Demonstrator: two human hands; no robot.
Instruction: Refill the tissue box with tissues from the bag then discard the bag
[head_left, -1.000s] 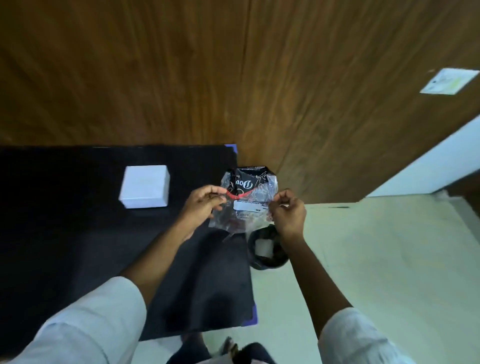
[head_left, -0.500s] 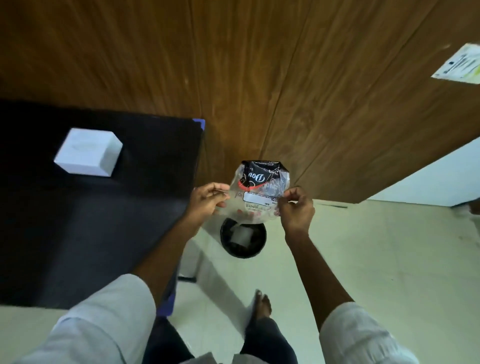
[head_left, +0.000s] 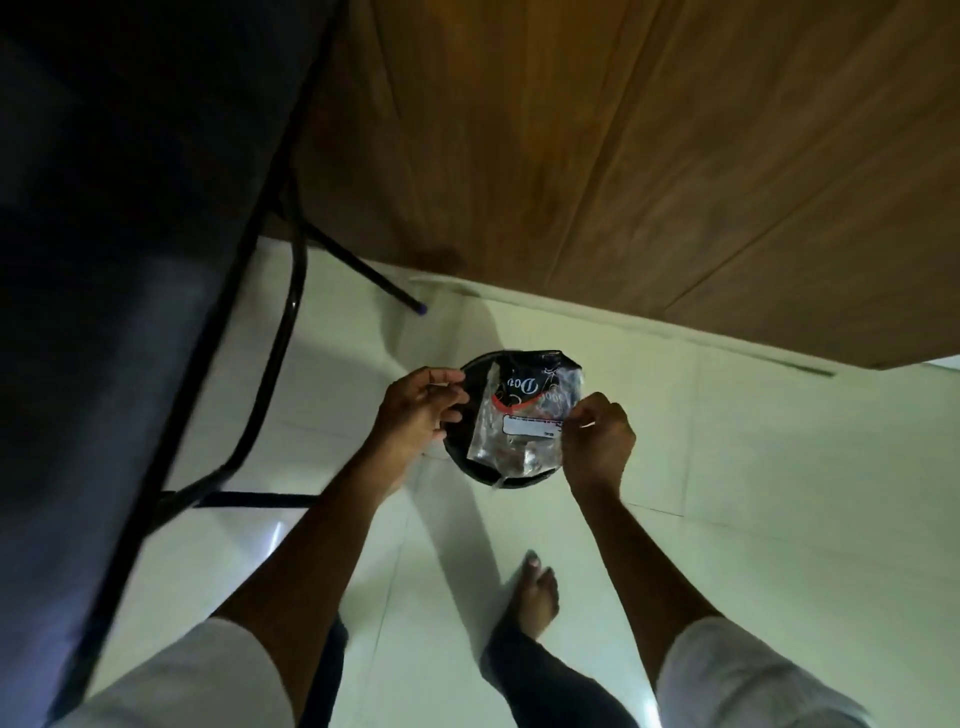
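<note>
discard step, i'd judge: the bag (head_left: 524, 410) is looking empty and crumpled, hanging directly over the round black bin (head_left: 467, 457) on the floor. the right hand (head_left: 597, 439) is pinching the bag's right edge between thumb and fingers (head_left: 574, 415). the left hand (head_left: 418, 410) is sitting just left of the bag with its fingers loosely curled and partly spread; can't tell whether it's touching the plastic. next move probably calls for releasing the right-hand pinch so the bag is dropping straight into the bin, keeping it centred so it isn't catching on the rim. the tissue box is not in view. the dark desk (head_left: 104, 260) is filling the left side, its black metal legs (head_left: 280, 322) standing on pale floor tile (head_left: 779, 493). wood panelling (head_left: 623, 156) is running along the far wall. a bare foot (head_left: 537, 597) is planted near, below the bin.
</note>
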